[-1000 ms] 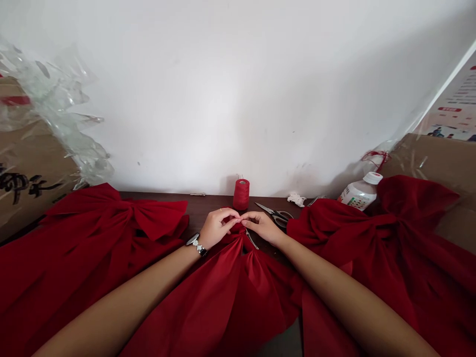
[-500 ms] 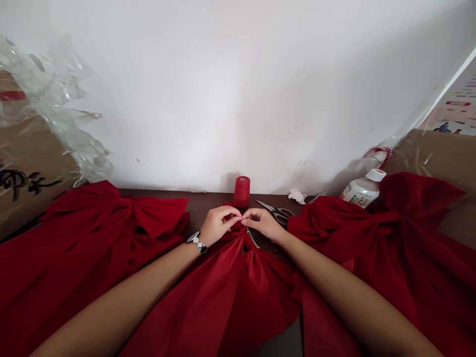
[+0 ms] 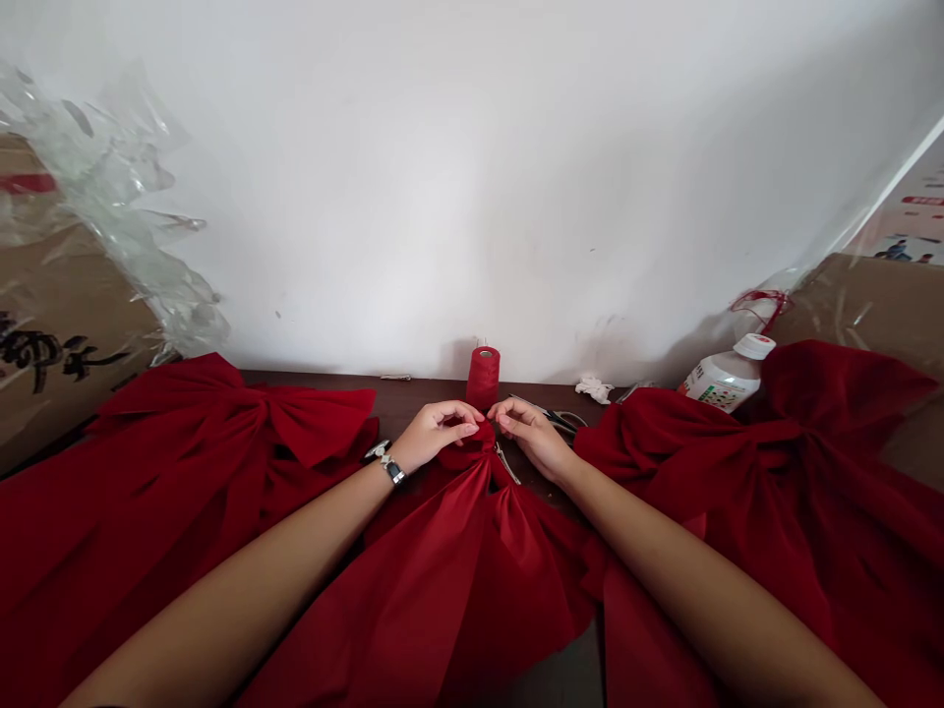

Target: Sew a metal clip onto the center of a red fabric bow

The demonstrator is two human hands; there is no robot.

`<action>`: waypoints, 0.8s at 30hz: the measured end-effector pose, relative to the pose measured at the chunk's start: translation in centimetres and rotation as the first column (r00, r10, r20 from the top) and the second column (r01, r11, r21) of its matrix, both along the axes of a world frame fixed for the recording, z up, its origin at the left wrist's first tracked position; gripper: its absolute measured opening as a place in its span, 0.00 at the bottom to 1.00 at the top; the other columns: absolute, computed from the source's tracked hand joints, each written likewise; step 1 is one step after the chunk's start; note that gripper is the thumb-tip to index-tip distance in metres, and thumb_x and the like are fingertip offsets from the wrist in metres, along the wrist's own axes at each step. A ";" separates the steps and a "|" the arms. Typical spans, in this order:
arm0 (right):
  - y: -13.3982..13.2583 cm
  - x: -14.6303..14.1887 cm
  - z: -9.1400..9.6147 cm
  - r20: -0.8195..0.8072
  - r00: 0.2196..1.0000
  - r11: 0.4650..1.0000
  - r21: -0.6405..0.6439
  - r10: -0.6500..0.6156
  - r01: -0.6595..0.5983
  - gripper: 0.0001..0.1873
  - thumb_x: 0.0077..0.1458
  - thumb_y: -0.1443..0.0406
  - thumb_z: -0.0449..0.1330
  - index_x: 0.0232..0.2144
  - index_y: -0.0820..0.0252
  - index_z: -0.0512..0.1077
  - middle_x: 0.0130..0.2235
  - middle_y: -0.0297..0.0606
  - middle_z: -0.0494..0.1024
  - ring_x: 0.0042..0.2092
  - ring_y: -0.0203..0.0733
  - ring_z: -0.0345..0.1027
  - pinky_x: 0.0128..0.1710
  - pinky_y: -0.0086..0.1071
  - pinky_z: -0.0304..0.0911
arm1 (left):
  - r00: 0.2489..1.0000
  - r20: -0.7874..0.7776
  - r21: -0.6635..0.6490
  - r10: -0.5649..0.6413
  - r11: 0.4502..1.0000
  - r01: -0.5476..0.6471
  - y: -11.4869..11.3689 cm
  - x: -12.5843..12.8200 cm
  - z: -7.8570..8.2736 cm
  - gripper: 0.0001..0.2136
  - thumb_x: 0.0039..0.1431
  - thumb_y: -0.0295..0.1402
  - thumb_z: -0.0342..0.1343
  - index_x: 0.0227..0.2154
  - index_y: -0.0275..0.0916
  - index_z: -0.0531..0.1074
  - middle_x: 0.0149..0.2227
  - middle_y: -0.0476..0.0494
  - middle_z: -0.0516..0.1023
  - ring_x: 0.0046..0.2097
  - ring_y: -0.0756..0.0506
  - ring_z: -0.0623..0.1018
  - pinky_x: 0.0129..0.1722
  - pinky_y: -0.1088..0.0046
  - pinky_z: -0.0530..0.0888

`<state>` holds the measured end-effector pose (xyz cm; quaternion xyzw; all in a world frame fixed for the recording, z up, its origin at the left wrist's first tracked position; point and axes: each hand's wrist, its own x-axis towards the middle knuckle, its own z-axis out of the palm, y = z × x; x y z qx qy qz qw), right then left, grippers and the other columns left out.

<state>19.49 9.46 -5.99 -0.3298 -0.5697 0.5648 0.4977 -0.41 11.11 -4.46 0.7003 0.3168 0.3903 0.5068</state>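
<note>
A pleated piece of red cloth (image 3: 472, 560) lies on the dark table between my forearms, gathered to a narrow neck at its far end. My left hand (image 3: 432, 433), with a watch on the wrist, pinches that gathered neck from the left. From the right, my right hand (image 3: 531, 433) pinches the same spot, and the fingertips of the two hands are slightly apart. A thin metal pin or needle (image 3: 505, 464) lies by my right hand. A spool of red thread (image 3: 483, 377) stands upright just behind the hands.
Finished red bows lie at the left (image 3: 221, 433) and right (image 3: 774, 462). Scissors (image 3: 557, 418) rest behind my right hand, with a white scrap (image 3: 594, 389) and a white-capped bottle (image 3: 727, 379) further right. Cardboard boxes under clear plastic flank both sides (image 3: 66, 295).
My fingertips, which touched over the gathered neck, have parted a little and shifted slightly away from me. The view has tilted slightly.
</note>
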 end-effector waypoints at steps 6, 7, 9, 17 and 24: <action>-0.8 -0.2 0.7 -0.175 0.971 0.980 -0.080 0.165 -0.181 0.19 0.47 0.53 0.65 0.30 0.60 0.64 0.36 0.36 0.69 0.27 0.30 0.50 0.30 0.28 0.50 | 0.986 0.087 -0.176 -0.143 0.972 0.157 0.0 -0.5 0.2 0.14 0.51 0.40 0.64 0.26 0.33 0.70 0.38 0.41 0.78 0.24 0.56 0.65 0.24 0.78 0.64; -0.9 -0.2 0.8 -0.194 0.963 0.973 -0.095 0.189 -0.210 0.20 0.46 0.53 0.66 0.30 0.60 0.63 0.36 0.36 0.69 0.26 0.29 0.49 0.29 0.28 0.49 | 0.980 0.116 -0.203 -0.161 0.962 0.182 0.0 -0.5 0.2 0.15 0.50 0.40 0.65 0.26 0.33 0.69 0.37 0.42 0.78 0.23 0.57 0.64 0.23 0.78 0.62; -1.1 -0.2 1.1 -0.208 0.952 0.959 -0.123 0.227 -0.255 0.22 0.45 0.52 0.67 0.29 0.60 0.61 0.35 0.35 0.69 0.25 0.28 0.48 0.28 0.27 0.47 | 0.967 0.170 -0.252 -0.188 0.941 0.227 -0.1 -0.5 0.1 0.17 0.47 0.42 0.67 0.25 0.34 0.68 0.36 0.42 0.78 0.21 0.58 0.62 0.21 0.79 0.59; -0.9 0.4 1.2 -0.027 0.930 0.924 -0.105 0.366 -0.367 0.22 0.51 0.50 0.63 0.30 0.60 0.59 0.28 0.31 0.65 0.23 0.27 0.45 0.24 0.25 0.41 | 0.943 0.107 -0.313 -0.315 0.890 0.333 -0.3 -0.7 0.4 0.19 0.49 0.45 0.65 0.27 0.35 0.65 0.29 0.44 0.76 0.20 0.57 0.59 0.16 0.81 0.52; 0.3 1.0 0.4 0.501 0.841 0.926 0.181 0.205 -0.333 0.23 0.59 0.46 0.52 0.29 0.61 0.61 0.27 0.32 0.63 0.29 0.32 0.54 0.31 0.26 0.52 | 0.900 -0.325 -0.001 -0.291 0.952 0.307 -0.3 -0.6 1.1 0.12 0.58 0.41 0.56 0.28 0.36 0.69 0.29 0.46 0.75 0.28 0.52 0.70 0.27 0.77 0.66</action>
